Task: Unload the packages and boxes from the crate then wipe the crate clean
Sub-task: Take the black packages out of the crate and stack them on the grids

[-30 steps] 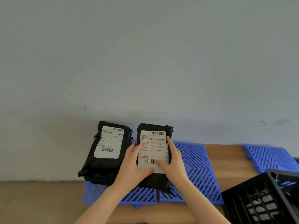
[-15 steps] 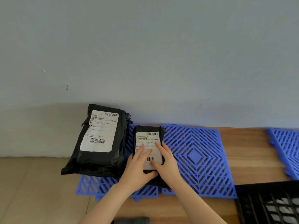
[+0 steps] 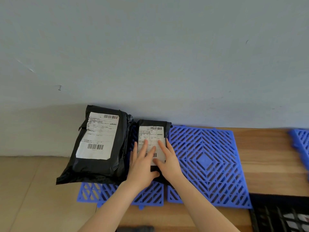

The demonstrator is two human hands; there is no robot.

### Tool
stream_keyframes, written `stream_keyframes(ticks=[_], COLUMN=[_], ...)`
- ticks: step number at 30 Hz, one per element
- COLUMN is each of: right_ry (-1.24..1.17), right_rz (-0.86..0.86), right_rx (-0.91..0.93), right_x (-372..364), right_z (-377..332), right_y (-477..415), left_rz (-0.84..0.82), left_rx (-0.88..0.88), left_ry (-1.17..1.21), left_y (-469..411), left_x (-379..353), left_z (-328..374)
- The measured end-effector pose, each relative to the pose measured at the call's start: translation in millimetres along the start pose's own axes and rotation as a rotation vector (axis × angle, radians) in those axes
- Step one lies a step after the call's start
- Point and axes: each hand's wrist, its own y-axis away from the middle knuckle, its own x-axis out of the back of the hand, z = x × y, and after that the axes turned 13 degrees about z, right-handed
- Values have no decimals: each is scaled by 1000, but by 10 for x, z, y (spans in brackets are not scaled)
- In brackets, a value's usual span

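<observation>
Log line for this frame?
step: unload | left hand: flat on small package | right hand: flat on small package | large package: left of it | under both: blue mat | crate: partly in view

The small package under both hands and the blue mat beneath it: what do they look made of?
Small package: probably thin black plastic film, slightly glossy and creased, with a white paper label stuck on. Blue mat: looks like moulded plastic, matte, an open lattice of ribs.
</observation>
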Motion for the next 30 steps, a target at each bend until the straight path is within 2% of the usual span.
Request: stream_keyframes(ticks=[4, 8, 14, 19, 24, 30], right_ry=[31, 144, 258, 381, 429, 416], right_rz=[97, 189, -4, -59, 13, 215], right_rx=[104, 231, 255, 260, 265, 240], right_x=[21, 106, 50, 129, 409, 1169], right_z=[-2, 121, 241, 132, 31, -238], right_y=[126, 430, 604, 437, 542, 932], left_rz=[104, 141, -14, -19, 59, 181], left_rx=[-60, -114, -197, -199, -209, -252], left_ry=[-97, -64, -136, -117, 79, 286], left_y=[124, 448, 667, 541, 577, 705], left_x=[42, -22, -139, -79, 46, 363], left_z=[60, 45, -34, -53, 18, 356])
